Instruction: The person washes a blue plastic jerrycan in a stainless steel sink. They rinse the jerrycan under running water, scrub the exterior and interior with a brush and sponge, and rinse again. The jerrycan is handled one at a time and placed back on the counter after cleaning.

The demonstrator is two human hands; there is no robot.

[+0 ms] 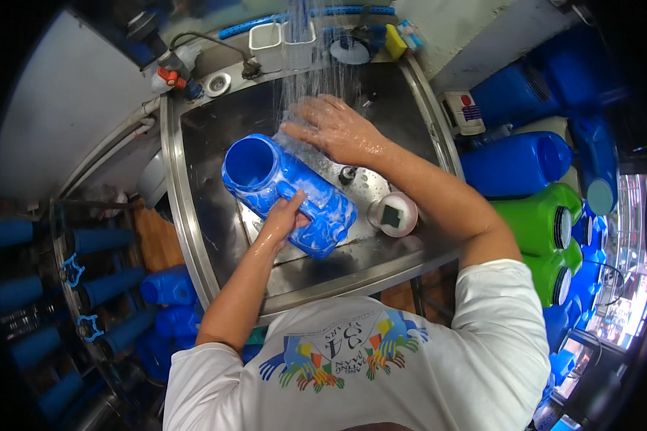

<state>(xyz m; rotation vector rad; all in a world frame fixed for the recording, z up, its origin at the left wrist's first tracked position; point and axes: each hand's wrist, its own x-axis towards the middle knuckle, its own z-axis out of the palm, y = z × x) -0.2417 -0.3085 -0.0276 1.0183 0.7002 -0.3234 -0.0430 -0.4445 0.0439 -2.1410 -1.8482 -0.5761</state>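
Note:
My left hand (286, 215) is wrapped round the handle of a blue plastic jug (331, 205) streaked with white suds. The jug is tilted over the steel sink, its wide uncapped mouth toward the upper left. Up by the falling water (313, 79), my right hand (332, 131) is wet, fingers spread, with nothing in it. Some of its fingertips are blurred by the spray. Below and right of that hand, a small round tub (408, 223) of white suds holds a dark green scouring pad (392, 216). A small dark fitting (347, 174) stands on the sink floor.
Steel rims (180, 179) edge the sink. White containers (266, 44) and a yellow sponge (395, 43) sit along its back. Blue jugs (507, 164) and green jugs (535, 219) crowd the right side. A rack of blue containers (108, 287) stands at left, beside a red-handled valve (170, 76).

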